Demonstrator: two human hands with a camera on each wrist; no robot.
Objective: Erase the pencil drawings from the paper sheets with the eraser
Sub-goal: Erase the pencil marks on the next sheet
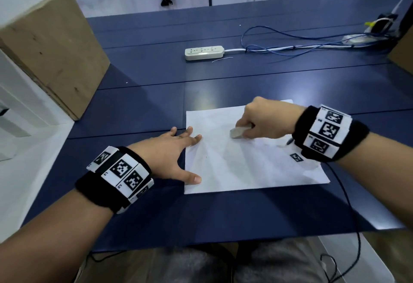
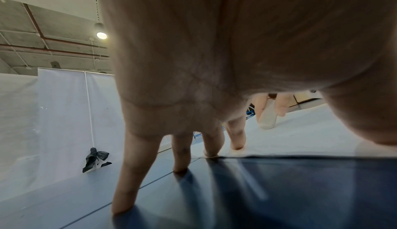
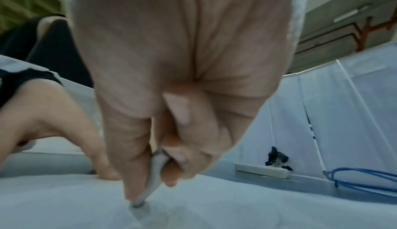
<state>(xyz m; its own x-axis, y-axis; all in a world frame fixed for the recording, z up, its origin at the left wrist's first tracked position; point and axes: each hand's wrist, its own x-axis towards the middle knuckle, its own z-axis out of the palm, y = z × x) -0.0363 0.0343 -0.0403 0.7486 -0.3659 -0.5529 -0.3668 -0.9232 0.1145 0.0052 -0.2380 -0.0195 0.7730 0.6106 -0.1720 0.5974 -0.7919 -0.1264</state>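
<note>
A white paper sheet (image 1: 234, 159) lies on the blue table (image 1: 156, 95), with only faint pencil traces visible on it. My right hand (image 1: 263, 121) pinches a greyish white eraser (image 1: 238, 132) between thumb and fingers, its tip pressed on the upper middle of the sheet. In the right wrist view the eraser (image 3: 153, 178) stands tilted with its end on the paper (image 3: 214, 212). My left hand (image 1: 176, 155) lies flat with spread, straight fingers on the sheet's left edge, fingertips (image 2: 236, 141) and thumb on the paper (image 2: 300, 139). The left wrist view also shows the eraser (image 2: 267, 117).
A white power strip (image 1: 204, 52) with blue cables (image 1: 290, 43) lies farther back on the table. A cardboard box (image 1: 51, 52) stands at the left, another box corner at the far right. A black cable (image 1: 344, 193) runs from my right wrist over the table's near edge.
</note>
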